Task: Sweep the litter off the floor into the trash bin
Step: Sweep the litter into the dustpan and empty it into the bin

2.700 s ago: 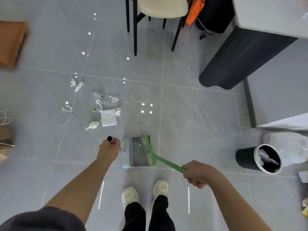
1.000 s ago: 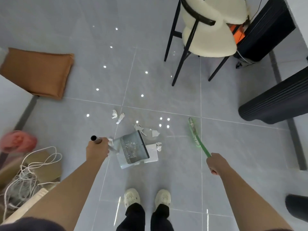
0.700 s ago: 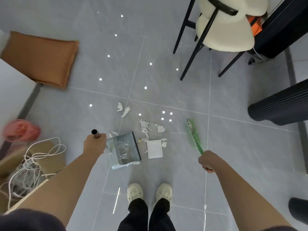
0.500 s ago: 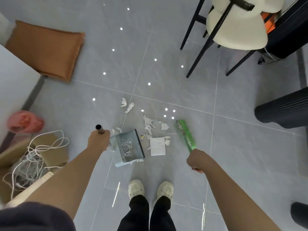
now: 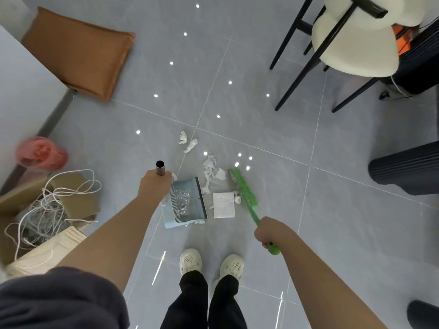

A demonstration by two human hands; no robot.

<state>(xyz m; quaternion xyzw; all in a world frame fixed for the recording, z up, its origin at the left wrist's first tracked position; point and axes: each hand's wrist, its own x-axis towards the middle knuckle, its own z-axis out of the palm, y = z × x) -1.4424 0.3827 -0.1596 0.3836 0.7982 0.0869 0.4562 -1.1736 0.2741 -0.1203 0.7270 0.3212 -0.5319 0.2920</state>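
Observation:
My left hand [image 5: 154, 186] grips the upright handle of a pale blue dustpan [image 5: 184, 204] that rests on the grey floor with some shiny scraps in it. My right hand [image 5: 270, 231] is shut on the handle of a green broom [image 5: 243, 189], whose head lies just right of a flat white paper square [image 5: 223, 205]. Crumpled white paper bits [image 5: 210, 168] lie between the pan's mouth and the broom head. Two more crumpled pieces [image 5: 187, 141] sit farther out. The trash bin shows only as a dark edge [image 5: 425, 314] at bottom right.
A brown cushion [image 5: 78, 52] lies at the far left. A pink tub [image 5: 40, 151], cardboard boxes and tangled white cord [image 5: 50, 205] crowd the near left. A cream chair with black legs [image 5: 356, 43] stands far right, a dark ribbed table base [image 5: 403, 167] right.
The view swung left from the bin toward the litter. The dustpan was set down left of the scraps, and the broom head swept in leftward until it reached the white paper square.

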